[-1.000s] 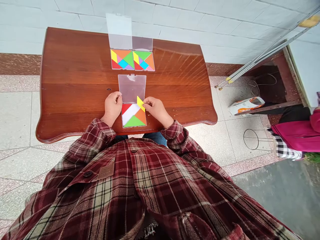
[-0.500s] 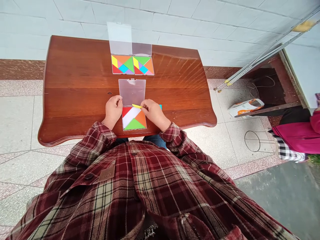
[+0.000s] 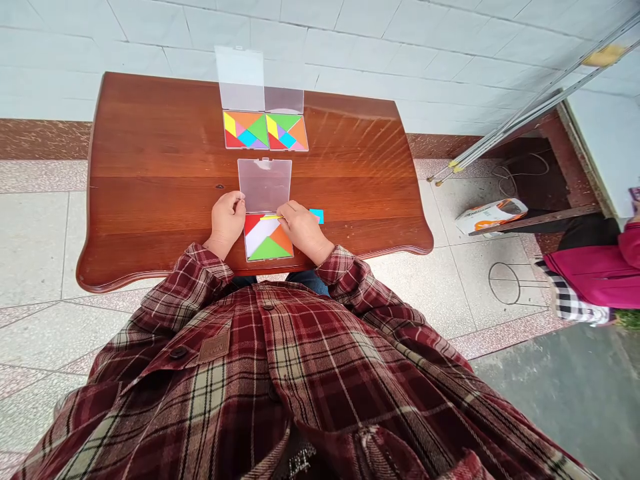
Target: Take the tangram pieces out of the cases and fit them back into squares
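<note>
An open tangram box [image 3: 267, 257] lies near the table's front edge, its clear lid [image 3: 265, 183] folded back. Inside are a red piece [image 3: 251, 222], an orange piece [image 3: 285, 241] and a green triangle [image 3: 270, 249], with a bare white band between them. My right hand [image 3: 303, 230] is closed on a yellow tangram piece [image 3: 270, 217], held nearly edge-on over the top of the box. At the lid's left edge, my left hand [image 3: 228, 220] is closed with its fingertips pinching it. A blue piece [image 3: 317, 215] lies on the table beyond my right hand.
Two filled tangram boxes, one on the left [image 3: 245, 137] and one on the right [image 3: 287, 137], stand open toward the back of the wooden table [image 3: 150, 173]. At right are poles [image 3: 500, 133], a bag [image 3: 493, 215] and a seated person's sleeve [image 3: 590, 273].
My right hand has lowered the yellow piece slightly and moved it left toward the box's top edge. More of the blue piece is uncovered. My left hand stays in place.
</note>
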### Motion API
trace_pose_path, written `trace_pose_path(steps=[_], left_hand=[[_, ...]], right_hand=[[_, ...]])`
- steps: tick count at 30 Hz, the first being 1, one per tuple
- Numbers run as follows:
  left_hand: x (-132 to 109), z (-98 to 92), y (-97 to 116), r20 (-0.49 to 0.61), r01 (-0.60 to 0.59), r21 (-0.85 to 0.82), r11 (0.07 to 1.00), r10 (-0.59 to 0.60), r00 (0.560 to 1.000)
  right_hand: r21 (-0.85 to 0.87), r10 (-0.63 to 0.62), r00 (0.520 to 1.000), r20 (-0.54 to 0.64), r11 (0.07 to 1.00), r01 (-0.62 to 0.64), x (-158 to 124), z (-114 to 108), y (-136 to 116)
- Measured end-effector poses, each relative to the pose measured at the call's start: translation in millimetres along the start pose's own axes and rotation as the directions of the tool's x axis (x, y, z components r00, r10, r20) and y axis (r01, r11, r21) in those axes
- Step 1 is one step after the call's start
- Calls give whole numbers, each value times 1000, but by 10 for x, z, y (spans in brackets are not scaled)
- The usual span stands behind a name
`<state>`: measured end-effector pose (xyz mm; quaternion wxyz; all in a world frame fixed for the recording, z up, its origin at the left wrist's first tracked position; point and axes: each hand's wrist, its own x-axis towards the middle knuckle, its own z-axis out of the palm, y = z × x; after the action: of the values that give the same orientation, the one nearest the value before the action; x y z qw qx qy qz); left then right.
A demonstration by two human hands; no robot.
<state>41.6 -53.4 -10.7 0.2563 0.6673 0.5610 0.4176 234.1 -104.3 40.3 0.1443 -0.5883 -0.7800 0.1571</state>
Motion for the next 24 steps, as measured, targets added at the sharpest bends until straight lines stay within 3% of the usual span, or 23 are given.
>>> trace_pose_path(steps=[17,24], left_hand=[[4,6,-10,5,1,-2,1000,-1,1000],[1,-12,30,12,12,-5,1000,-12,1000]], right_hand=[[-38,-42,998,54,998,44,2,106,81],[60,-34,999,5,998,34,-6,120,149]])
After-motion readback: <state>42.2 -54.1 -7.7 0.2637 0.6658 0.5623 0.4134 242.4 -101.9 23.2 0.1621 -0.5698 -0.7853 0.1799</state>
